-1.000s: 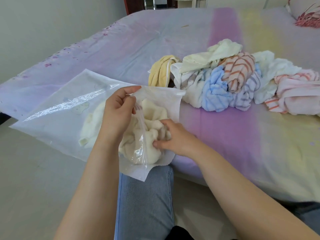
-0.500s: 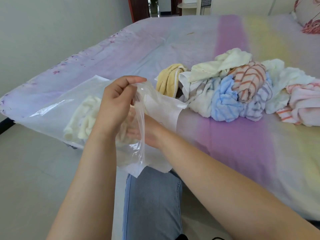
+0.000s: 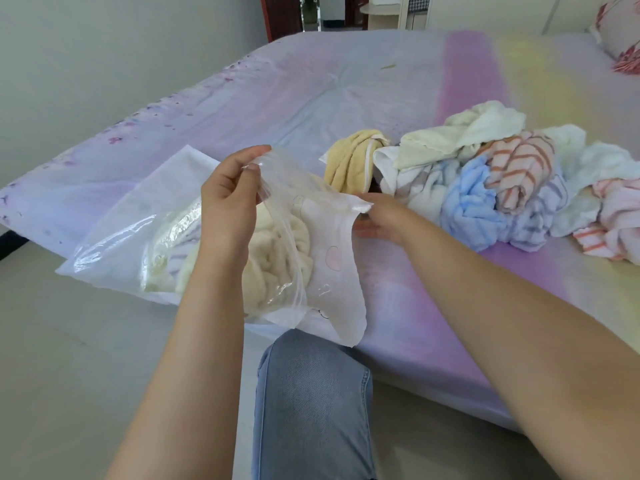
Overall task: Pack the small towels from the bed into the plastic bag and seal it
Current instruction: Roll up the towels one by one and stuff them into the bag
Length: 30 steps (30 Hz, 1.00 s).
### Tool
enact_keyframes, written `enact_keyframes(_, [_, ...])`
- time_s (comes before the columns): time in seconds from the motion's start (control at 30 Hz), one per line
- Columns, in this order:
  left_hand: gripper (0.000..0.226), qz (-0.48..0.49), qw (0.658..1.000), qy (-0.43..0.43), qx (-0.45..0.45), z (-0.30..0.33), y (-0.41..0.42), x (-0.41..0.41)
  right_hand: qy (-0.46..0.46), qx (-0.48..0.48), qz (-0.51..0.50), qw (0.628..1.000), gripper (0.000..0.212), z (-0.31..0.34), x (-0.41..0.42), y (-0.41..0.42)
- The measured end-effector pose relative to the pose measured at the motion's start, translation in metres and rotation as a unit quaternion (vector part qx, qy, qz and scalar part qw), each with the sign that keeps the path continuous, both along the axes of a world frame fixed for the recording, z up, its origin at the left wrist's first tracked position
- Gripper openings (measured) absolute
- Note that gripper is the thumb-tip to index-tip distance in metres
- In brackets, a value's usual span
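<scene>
Both hands work: left hand [image 3: 231, 199] pinches plastic bag [image 3: 322, 271] mouth; right hand [image 3: 379, 218], fingers relaxed, empty, towel pile [image 3: 485, 181] at two o'clock.

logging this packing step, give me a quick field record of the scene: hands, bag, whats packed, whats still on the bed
left hand: pinches the clear upper edge of the bag mouth, holding it open
right hand: outside the bag, fingers straight, beside its white flap, holding nothing
bag: clear-and-white plastic bag, unsealed, lying on the bed edge
packed: cream fluffy towel inside
still out: pile on the lilac bedsheet, with yellow towel, light blue towel, orange-striped towel
status: packing unfinished
</scene>
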<state>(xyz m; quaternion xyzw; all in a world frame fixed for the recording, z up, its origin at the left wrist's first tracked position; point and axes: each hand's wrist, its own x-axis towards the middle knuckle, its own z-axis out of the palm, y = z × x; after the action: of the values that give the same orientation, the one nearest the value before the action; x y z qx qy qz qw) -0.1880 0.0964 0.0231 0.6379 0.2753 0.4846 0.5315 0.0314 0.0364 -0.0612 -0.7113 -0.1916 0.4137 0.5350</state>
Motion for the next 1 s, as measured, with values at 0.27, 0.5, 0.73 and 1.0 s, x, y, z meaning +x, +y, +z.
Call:
enact_keyframes(0.27, [0.032, 0.0, 1.0, 0.005, 0.001, -0.008, 0.0, 0.009, -0.136, 0.169, -0.12, 0.969, 0.026, 0.014, -0.005, -0.02])
enact_keyframes(0.5, [0.032, -0.01, 1.0, 0.003, 0.006, -0.014, -0.009, 0.025, -0.477, -0.136, -0.066, 0.866, 0.013, 0.03, -0.012, -0.122])
enact_keyframes(0.73, [0.032, 0.002, 1.0, 0.006, 0.012, -0.016, -0.013, 0.03, -0.013, 0.411, -0.201, 0.889, 0.019, 0.061, -0.025, -0.184])
enact_keyframes(1.0, [0.031, 0.002, 0.999, 0.033, 0.021, -0.012, -0.033, 0.033, -0.456, -0.121, 0.106, 0.876, 0.057, 0.015, -0.042, -0.159])
